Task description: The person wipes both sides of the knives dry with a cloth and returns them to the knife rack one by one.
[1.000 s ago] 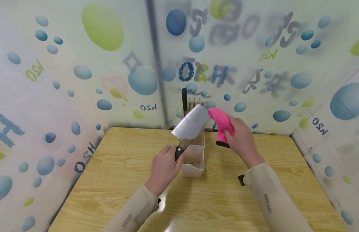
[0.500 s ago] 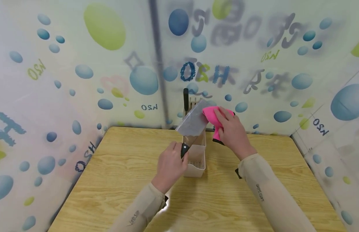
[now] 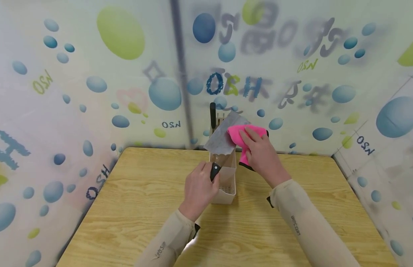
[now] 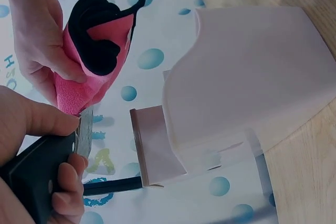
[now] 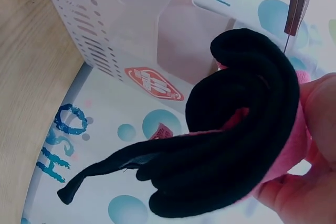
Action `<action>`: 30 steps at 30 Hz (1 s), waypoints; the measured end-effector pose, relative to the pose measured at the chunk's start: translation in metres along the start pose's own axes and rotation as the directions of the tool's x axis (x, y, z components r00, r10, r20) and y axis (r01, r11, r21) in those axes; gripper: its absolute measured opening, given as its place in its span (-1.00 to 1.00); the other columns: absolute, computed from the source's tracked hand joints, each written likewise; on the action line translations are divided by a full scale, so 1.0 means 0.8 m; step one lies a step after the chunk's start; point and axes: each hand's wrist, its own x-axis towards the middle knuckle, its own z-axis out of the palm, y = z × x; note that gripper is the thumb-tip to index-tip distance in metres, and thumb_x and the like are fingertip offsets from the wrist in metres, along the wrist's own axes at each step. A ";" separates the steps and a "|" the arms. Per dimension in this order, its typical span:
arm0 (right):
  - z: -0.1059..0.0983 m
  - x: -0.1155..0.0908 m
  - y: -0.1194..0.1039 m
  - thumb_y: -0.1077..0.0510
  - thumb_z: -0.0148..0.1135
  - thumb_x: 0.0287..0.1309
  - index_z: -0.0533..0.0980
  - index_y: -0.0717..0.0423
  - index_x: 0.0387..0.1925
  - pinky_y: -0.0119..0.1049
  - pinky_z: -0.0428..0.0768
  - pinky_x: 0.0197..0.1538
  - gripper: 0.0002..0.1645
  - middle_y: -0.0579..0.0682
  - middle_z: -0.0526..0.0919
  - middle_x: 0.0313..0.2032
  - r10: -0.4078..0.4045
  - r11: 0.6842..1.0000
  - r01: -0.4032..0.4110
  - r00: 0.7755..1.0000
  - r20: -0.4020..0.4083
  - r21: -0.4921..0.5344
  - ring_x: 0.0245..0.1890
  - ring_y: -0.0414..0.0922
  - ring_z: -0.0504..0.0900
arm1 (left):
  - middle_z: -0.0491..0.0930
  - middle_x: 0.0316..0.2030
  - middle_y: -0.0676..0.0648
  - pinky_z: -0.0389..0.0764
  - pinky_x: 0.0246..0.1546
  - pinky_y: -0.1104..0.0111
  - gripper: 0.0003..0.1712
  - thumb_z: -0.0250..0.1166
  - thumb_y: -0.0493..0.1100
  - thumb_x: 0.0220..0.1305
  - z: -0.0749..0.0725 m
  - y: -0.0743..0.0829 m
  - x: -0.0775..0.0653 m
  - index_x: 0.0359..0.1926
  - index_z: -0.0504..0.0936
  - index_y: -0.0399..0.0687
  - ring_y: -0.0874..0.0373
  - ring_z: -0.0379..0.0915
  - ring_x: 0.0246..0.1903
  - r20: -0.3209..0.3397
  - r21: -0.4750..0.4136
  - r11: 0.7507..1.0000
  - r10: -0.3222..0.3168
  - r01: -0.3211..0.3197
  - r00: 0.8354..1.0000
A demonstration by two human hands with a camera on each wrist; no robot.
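Note:
My left hand [image 3: 200,189] grips the black handle [image 3: 215,171] of a cleaver. Its broad grey blade [image 3: 219,138] points up and tilts to the right, above the table. In my right hand [image 3: 266,157] is a bunched pink cloth [image 3: 237,134] with black edging, laid over the right part of the blade and hiding it there. The left wrist view shows the thumb and fingers of the left hand curled about the handle [image 4: 39,177], with the cloth [image 4: 79,95] right at the blade. Folded black edging [image 5: 247,129] fills much of the right wrist view.
Behind the cleaver stands a pale plastic knife holder [image 3: 222,197] with open compartments and a slotted back. A second black-handled knife [image 3: 212,115] stands upright in it. The wooden table [image 3: 143,193] meets patterned walls [image 3: 126,85] at the back and sides.
Over the last second the cloth has moved left onto the blade, from beside its upper right corner. The left hand with the cleaver has shifted slightly right and up.

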 end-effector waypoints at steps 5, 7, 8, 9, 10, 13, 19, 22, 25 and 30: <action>-0.001 -0.006 -0.011 0.28 0.25 0.15 0.41 0.16 0.29 0.06 0.52 0.06 -0.37 0.20 0.45 0.26 -0.052 0.998 0.051 0.998 -0.027 -0.039 0.20 0.14 0.47 | 0.53 -0.48 -0.07 0.54 -0.59 0.25 -0.74 0.44 -0.16 0.03 0.002 0.000 0.001 -0.30 0.63 -0.23 0.07 0.51 -0.56 -0.010 -0.005 1.000 -0.010 0.010 1.000; -0.001 -0.008 -0.015 0.29 0.25 0.15 0.42 0.15 0.28 0.03 0.57 -0.03 -0.38 0.19 0.46 0.25 -0.077 0.996 0.075 0.996 -0.037 -0.056 0.13 0.19 0.51 | 0.54 -0.48 -0.08 0.55 -0.58 0.24 -0.74 0.44 -0.16 0.03 0.002 0.000 0.001 -0.29 0.64 -0.24 0.07 0.52 -0.55 -0.010 -0.009 1.000 -0.016 0.016 1.000; -0.002 -0.008 -0.017 0.29 0.26 0.14 0.43 0.15 0.27 0.01 0.60 -0.07 -0.38 0.19 0.46 0.25 -0.088 0.995 0.085 0.995 -0.041 -0.060 0.07 0.22 0.52 | 0.54 -0.48 -0.08 0.55 -0.58 0.24 -0.74 0.44 -0.17 0.03 0.002 0.000 0.001 -0.29 0.64 -0.24 0.07 0.52 -0.55 -0.008 -0.008 1.000 -0.020 0.020 1.000; -0.002 -0.009 -0.019 0.29 0.27 0.14 0.44 0.14 0.27 0.00 0.62 -0.10 -0.38 0.19 0.46 0.25 -0.099 0.993 0.096 0.994 -0.041 -0.064 0.01 0.25 0.53 | 0.54 -0.48 -0.08 0.56 -0.58 0.24 -0.73 0.44 -0.17 0.03 0.002 0.000 0.001 -0.29 0.64 -0.25 0.07 0.52 -0.55 -0.007 -0.007 1.000 -0.024 0.024 1.000; -0.002 -0.011 -0.021 0.29 0.29 0.13 0.44 0.13 0.27 -0.01 0.63 -0.12 -0.38 0.19 0.47 0.24 -0.108 0.992 0.105 0.993 -0.041 -0.069 -0.04 0.27 0.54 | 0.54 -0.48 -0.09 0.56 -0.57 0.24 -0.73 0.45 -0.17 0.03 0.002 0.000 0.001 -0.29 0.64 -0.25 0.07 0.52 -0.55 -0.007 -0.006 1.000 -0.027 0.027 1.000; -0.005 -0.014 -0.026 0.30 0.32 0.11 0.46 0.12 0.25 0.00 0.62 -0.10 -0.38 0.22 0.48 0.22 -0.131 0.989 0.127 0.991 -0.037 -0.080 -0.07 0.28 0.54 | 0.54 -0.48 -0.08 0.57 -0.57 0.24 -0.72 0.46 -0.16 0.03 0.003 0.001 0.001 -0.29 0.65 -0.26 0.07 0.53 -0.54 -0.003 -0.001 1.000 -0.027 0.027 1.000; -0.010 -0.020 -0.031 0.34 0.34 0.04 0.48 0.07 0.24 0.00 0.56 0.02 -0.34 0.22 0.49 0.20 -0.139 0.985 0.137 0.990 -0.012 -0.101 -0.02 0.23 0.52 | 0.55 -0.47 -0.09 0.58 -0.56 0.26 -0.72 0.46 -0.15 0.03 0.002 0.001 0.001 -0.29 0.64 -0.26 0.08 0.54 -0.54 0.003 -0.006 1.000 -0.017 0.017 1.000; -0.012 -0.022 -0.031 0.35 0.37 -0.01 0.49 0.04 0.23 -0.02 0.55 0.07 -0.30 0.18 0.50 0.21 -0.156 0.982 0.154 0.988 -0.009 -0.110 -0.03 0.20 0.51 | 0.55 -0.47 -0.09 0.57 -0.57 0.28 -0.72 0.46 -0.15 0.04 0.002 0.002 -0.001 -0.29 0.65 -0.26 0.09 0.53 -0.55 0.008 -0.004 1.000 -0.020 0.020 1.000; -0.010 -0.022 -0.026 0.38 0.38 -0.04 0.51 0.05 0.21 0.00 0.52 0.12 -0.30 0.17 0.51 0.21 -0.190 0.975 0.184 0.981 -0.038 -0.123 0.03 0.18 0.51 | 0.54 -0.48 -0.08 0.55 -0.60 0.31 -0.72 0.46 -0.14 0.05 0.002 0.002 -0.003 -0.29 0.65 -0.26 0.11 0.51 -0.57 0.020 -0.002 1.000 -0.019 0.019 1.000; -0.006 -0.018 -0.013 0.43 0.32 -0.03 0.55 0.06 0.15 0.05 0.55 0.08 -0.37 0.20 0.54 0.16 -0.225 0.969 0.212 0.969 -0.099 -0.128 0.07 0.18 0.50 | 0.51 -0.51 -0.05 0.47 -0.65 0.37 -0.73 0.44 -0.14 0.06 0.001 0.005 -0.006 -0.29 0.65 -0.26 0.16 0.44 -0.61 0.031 -0.007 1.000 -0.017 0.017 0.999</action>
